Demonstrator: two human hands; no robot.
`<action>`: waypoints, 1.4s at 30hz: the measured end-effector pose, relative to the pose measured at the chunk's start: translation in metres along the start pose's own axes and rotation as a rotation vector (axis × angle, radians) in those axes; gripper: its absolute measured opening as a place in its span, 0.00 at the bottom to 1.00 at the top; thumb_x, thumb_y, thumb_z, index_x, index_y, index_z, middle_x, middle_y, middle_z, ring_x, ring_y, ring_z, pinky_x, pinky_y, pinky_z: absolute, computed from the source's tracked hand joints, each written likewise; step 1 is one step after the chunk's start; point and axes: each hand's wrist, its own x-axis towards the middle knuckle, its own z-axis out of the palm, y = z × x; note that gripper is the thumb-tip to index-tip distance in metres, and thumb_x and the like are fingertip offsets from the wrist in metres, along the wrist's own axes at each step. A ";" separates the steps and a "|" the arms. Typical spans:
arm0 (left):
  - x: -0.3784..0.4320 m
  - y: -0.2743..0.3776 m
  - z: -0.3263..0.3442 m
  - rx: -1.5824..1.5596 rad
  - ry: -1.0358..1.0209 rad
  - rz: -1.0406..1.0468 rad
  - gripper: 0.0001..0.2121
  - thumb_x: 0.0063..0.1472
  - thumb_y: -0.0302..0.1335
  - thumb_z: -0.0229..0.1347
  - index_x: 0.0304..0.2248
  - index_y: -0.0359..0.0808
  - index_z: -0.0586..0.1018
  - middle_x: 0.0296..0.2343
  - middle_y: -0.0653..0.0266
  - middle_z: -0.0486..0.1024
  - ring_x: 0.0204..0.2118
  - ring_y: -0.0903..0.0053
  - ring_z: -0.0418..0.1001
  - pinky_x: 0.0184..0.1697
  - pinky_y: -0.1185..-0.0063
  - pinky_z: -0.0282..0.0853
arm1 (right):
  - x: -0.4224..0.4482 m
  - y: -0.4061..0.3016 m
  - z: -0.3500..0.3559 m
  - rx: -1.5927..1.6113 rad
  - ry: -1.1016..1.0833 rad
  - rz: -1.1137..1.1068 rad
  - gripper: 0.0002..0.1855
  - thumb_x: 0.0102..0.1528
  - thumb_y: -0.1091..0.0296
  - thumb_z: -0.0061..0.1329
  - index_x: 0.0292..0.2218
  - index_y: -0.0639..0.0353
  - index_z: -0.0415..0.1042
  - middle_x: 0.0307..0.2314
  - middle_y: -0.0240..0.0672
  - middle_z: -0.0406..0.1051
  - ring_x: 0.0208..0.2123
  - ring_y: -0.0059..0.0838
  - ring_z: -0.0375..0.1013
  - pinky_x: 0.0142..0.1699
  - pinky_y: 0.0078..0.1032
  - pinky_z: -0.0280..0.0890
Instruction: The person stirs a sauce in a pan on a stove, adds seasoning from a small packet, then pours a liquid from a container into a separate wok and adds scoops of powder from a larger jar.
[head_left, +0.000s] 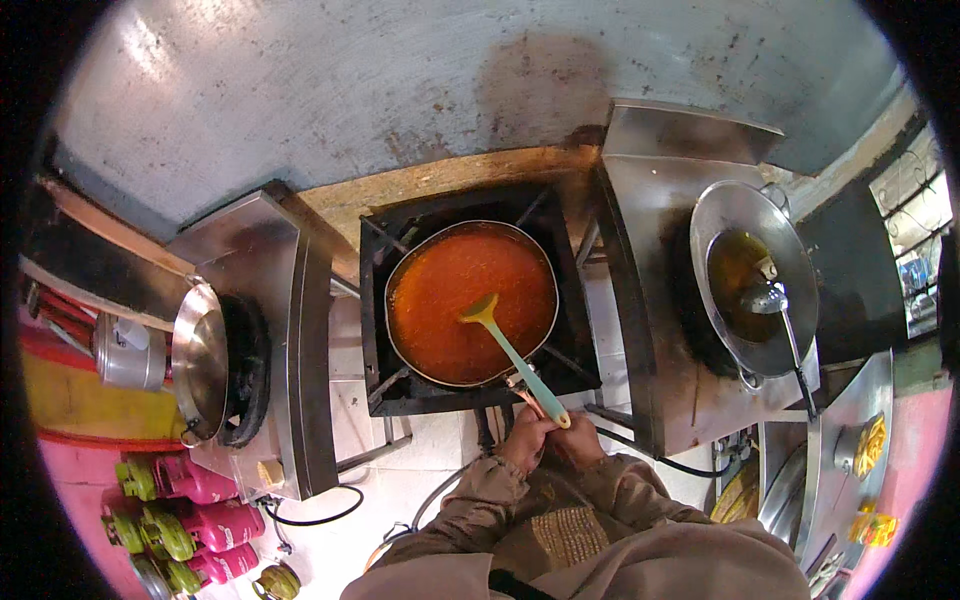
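A wide frying pan (471, 373) of orange-red sauce (465, 270) sits on the black gas burner (386, 401) in front of me. In the sauce lies the yellowish blade of a spatula; its turquoise handle (517, 358) crosses the pan's near rim towards me. My left hand (523, 441) is closed at the end of the coppery pan handle (527, 397). My right hand (579, 441) is close against the left, beside the tip of the spatula handle. Its fingers are partly hidden, so I cannot tell whether it grips anything.
On the right stove stands a metal wok (802, 300) with dark oil and a ladle (787, 330). A shallow metal pan (201, 360) is on the left stove. Pink gas cylinders (225, 525) stand lower left; a black hose (319, 517) hangs nearby. Fries (871, 446) fill a container at right.
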 end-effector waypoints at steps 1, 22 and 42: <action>-0.003 0.000 0.003 0.013 -0.015 -0.011 0.07 0.50 0.18 0.50 0.32 0.31 0.73 0.27 0.63 0.73 0.32 0.75 0.72 0.36 0.79 0.67 | 0.002 0.016 -0.001 -0.052 0.042 -0.067 0.08 0.40 0.71 0.49 0.26 0.65 0.69 0.15 0.34 0.67 0.12 0.22 0.64 0.15 0.20 0.54; -0.177 0.012 0.111 0.290 -0.661 -0.440 0.11 0.59 0.25 0.47 0.42 0.33 0.65 0.36 0.64 0.67 0.41 0.76 0.66 0.45 0.79 0.62 | -0.260 -0.001 -0.038 -0.151 0.212 -0.131 0.21 0.47 0.55 0.48 0.37 0.62 0.69 0.24 0.35 0.69 0.28 0.24 0.67 0.33 0.25 0.62; -0.323 -0.262 0.276 0.503 -1.466 -0.890 0.16 0.61 0.26 0.44 0.47 0.29 0.64 0.42 0.62 0.66 0.45 0.79 0.63 0.49 0.80 0.57 | -0.567 0.184 -0.164 0.553 0.633 0.059 0.16 0.47 0.66 0.52 0.37 0.65 0.71 0.27 0.31 0.71 0.31 0.18 0.67 0.40 0.18 0.61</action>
